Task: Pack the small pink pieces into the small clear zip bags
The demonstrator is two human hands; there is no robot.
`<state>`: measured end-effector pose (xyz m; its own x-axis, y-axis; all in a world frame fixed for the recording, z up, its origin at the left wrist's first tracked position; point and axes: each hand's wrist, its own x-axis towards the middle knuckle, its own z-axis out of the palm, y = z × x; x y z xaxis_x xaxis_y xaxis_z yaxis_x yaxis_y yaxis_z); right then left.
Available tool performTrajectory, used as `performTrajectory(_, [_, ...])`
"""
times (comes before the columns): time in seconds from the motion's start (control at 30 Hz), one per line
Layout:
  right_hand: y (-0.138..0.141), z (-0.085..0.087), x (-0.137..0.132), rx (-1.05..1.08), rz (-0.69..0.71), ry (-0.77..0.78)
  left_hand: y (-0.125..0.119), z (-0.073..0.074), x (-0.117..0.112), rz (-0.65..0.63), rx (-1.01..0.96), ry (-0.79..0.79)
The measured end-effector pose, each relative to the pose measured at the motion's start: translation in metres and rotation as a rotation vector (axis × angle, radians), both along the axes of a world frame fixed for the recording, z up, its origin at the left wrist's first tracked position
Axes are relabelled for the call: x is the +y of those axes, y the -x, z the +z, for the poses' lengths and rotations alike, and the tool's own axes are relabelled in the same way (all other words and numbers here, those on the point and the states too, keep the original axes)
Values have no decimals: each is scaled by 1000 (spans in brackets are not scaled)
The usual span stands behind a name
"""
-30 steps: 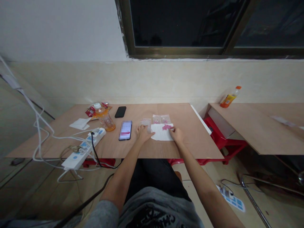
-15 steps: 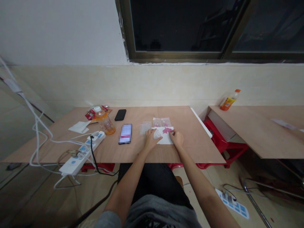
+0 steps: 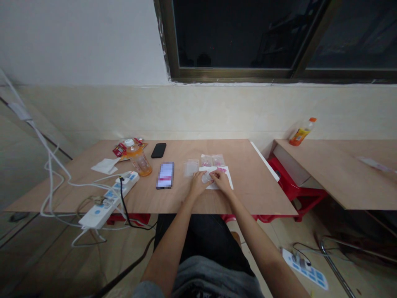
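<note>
A white paper sheet (image 3: 218, 178) lies on the wooden table (image 3: 248, 194), with pink pills (image 3: 221, 169) showing at its far edge. My left hand (image 3: 197, 184) is shut on a small clear plastic bag (image 3: 206, 178) over the paper. My right hand (image 3: 221, 180) presses in close beside that bag, its fingertips at the bag's edge. Behind the paper are two clear bags holding pink pills (image 3: 212, 160). Another clear bag (image 3: 190, 168) lies left of the paper, with no pills visible inside.
Left on the table are a pixelated phone (image 3: 165, 175), a black phone (image 3: 159, 150), an orange-tinted bottle (image 3: 139, 162), a tissue (image 3: 104, 166) and a white power strip (image 3: 108, 202) with cables. A second board (image 3: 335, 174) stands right, beyond a red stool (image 3: 294, 190).
My left hand has carried the small clear bag rightward onto the paper. My right hand has moved left from the pills to the bag, and the two hands now nearly touch.
</note>
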<state>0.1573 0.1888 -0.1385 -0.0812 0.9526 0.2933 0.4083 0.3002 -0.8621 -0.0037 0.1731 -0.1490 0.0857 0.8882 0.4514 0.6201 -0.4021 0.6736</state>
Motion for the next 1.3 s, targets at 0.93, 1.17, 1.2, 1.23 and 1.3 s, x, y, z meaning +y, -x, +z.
performTrajectory(0.93, [1,16,-14,-677,-332,75,-1,2,0,41,-37,41])
performTrajectory(1.17, [-3,16,-17,-538,-289,37,0,3,0,42,-2,61])
performTrajectory(1.2, [-4,15,-16,-492,-281,33,0,3,0,44,2,60])
performTrajectory(1.23, [-5,13,-15,-445,-272,29,0,3,0,43,5,57])
performTrajectory(1.3, [-8,8,-13,-366,-256,24,0,2,0,38,6,52])
